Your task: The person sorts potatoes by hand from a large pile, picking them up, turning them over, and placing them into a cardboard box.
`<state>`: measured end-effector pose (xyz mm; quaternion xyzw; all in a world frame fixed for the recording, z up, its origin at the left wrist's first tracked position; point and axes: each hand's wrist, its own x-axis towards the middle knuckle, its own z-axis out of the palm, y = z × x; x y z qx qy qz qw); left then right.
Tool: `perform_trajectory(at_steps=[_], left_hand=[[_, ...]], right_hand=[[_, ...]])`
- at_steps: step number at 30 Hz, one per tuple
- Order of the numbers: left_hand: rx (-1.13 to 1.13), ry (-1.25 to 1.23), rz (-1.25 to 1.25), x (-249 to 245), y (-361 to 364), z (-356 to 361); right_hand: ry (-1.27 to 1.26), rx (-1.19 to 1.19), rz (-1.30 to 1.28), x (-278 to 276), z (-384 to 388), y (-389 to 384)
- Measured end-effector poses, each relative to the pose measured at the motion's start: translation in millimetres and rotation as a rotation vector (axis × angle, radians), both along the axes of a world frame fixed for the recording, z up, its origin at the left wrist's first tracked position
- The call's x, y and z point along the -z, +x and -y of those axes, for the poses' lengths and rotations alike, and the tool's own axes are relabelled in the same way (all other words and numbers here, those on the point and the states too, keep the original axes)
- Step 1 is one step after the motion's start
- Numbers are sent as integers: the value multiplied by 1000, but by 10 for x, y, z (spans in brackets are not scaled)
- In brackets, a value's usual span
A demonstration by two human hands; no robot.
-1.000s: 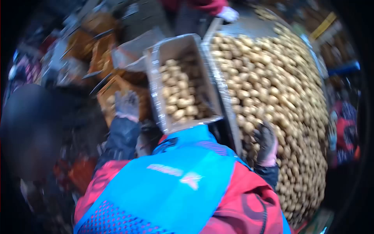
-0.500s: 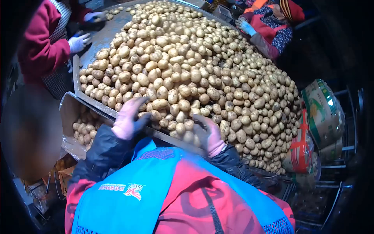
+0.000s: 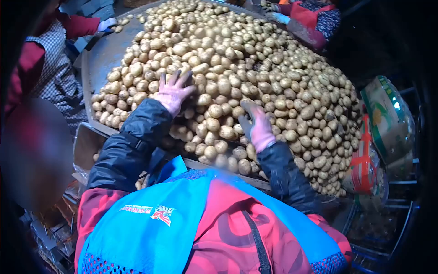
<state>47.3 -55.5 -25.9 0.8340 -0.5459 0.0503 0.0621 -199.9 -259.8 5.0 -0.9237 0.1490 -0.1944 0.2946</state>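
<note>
A big heap of potatoes (image 3: 292,105), some smeared with soil, covers a metal sorting table (image 3: 102,66). My left hand (image 3: 175,92), in a pink glove with grey fingertips, reaches over the heap with its fingers spread on the potatoes. To the right and nearer my body, my right hand (image 3: 259,127) wears a matching glove. Its thumb and fingers are apart, touching potatoes at their left. Neither hand grips a potato that I can make out. Below the hands, loose potatoes (image 3: 221,147) lie near the front edge of the table.
A person (image 3: 41,59) in a checked apron works at the left, a gloved hand by small potatoes. Another person (image 3: 315,20) stands at the far right. A cardboard box (image 3: 86,148) sits by the left front edge. Printed bags (image 3: 385,121) stand at the right.
Both hands have moved away from the front edge, my left hand farther up the heap and my right hand up and to the right. Potatoes near the edge have shifted.
</note>
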Motion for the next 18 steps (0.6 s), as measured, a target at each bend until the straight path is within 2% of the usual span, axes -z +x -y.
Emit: perform_trajectory(at_steps=[1,3,4,5,6,7,8,9,10,11,13,14,15,16,17,18], left_hand=[[-95,-43,70,0,121,51],[-206,-169,-50,-159,217,48],[-222,-47,5,-135,339,75],[-239,-31,158,-136,343,85],[-229,-31,111,-227,279,48],[-168,174,25,-354,182,25],[-47,-101,-235,-468,54,-130],[154,-576,-226,-168,-57,-147],[51,-442,-675,-331,-331,-276],[44,-374,-814,-267,-502,-331],[162,-560,-1194,116,-686,-291],[-40,-528,-1663,108,-746,-320],[-271,-472,-2129,37,-861,-341],[-521,-539,-2300,-135,-1034,-324],[-528,-561,-2305,-2,-1036,-320],[-392,-461,-2583,229,-1002,-310]], right_hand=[[-86,-5,-21,-61,26,203],[-196,64,-350,-2,126,641],[-201,17,-347,33,140,824],[-211,-36,-328,107,136,931],[-300,-35,-431,190,137,1091],[-453,-26,-446,435,215,1206],[-431,35,-605,388,177,1328],[-465,80,-674,471,188,1399],[-409,77,-650,412,167,1458],[-349,84,-648,297,158,1427],[-86,141,-435,174,196,1320],[-45,76,-122,468,347,1227],[-48,73,-127,390,276,1166],[125,-24,-35,133,67,1040],[303,-127,51,-89,-105,922],[226,-204,33,-272,-215,781]])
